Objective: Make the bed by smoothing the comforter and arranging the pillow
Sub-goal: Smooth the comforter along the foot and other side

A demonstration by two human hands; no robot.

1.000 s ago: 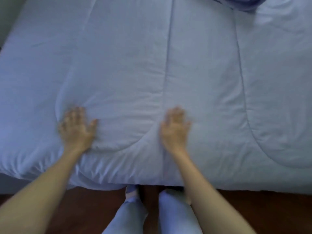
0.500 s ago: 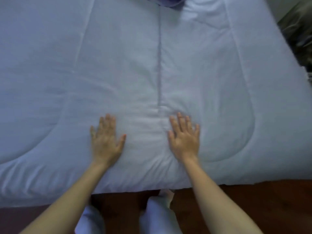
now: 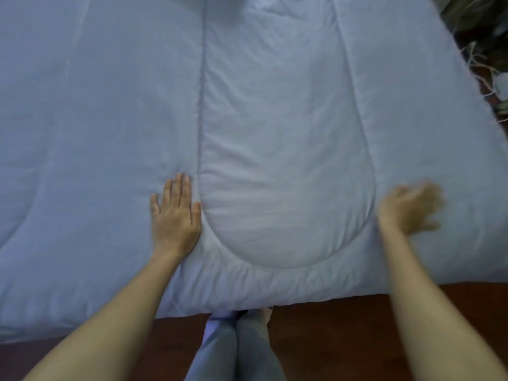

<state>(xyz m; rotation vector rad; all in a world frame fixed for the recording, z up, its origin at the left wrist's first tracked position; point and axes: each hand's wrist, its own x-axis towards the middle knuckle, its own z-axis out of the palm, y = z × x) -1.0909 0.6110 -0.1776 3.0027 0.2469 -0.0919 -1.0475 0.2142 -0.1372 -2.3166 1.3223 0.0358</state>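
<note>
- wooden floor underfoot, pale comforter spread over the bed.
- left grip released, flat, likely anchoring fabric for smoothing.
- right grip blurred; can't tell its state.

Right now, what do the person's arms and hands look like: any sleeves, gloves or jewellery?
The left arm and right arm are bare to the frame's edge: no sleeves in view. The left hand wears no glove, ring or watch. The right hand is too blurred to check for rings. Pale blue-grey trousers show below.
</note>
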